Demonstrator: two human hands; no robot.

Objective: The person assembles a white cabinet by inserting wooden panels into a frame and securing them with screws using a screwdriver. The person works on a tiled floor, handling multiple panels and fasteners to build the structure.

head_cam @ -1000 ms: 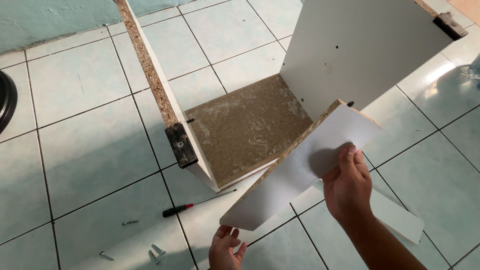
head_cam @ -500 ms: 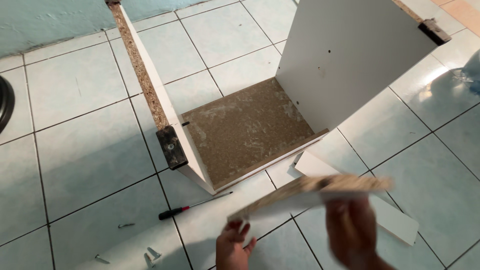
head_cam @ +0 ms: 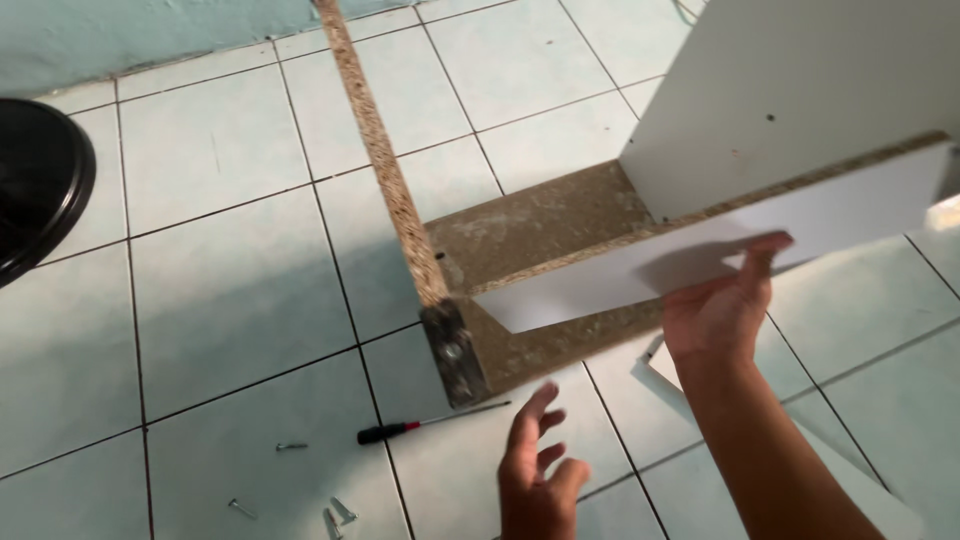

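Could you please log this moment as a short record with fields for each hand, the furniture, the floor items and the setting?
right hand: grips a white board by its lower edge, holding it level across the cabinet's open front
left hand: open, empty, above the floor below the board
cabinet: unfinished, white panels with bare chipboard edges, lying on the tiles
floor items: screwdriver with black and red handle; loose screws
setting: pale tiled floor; black round object at left
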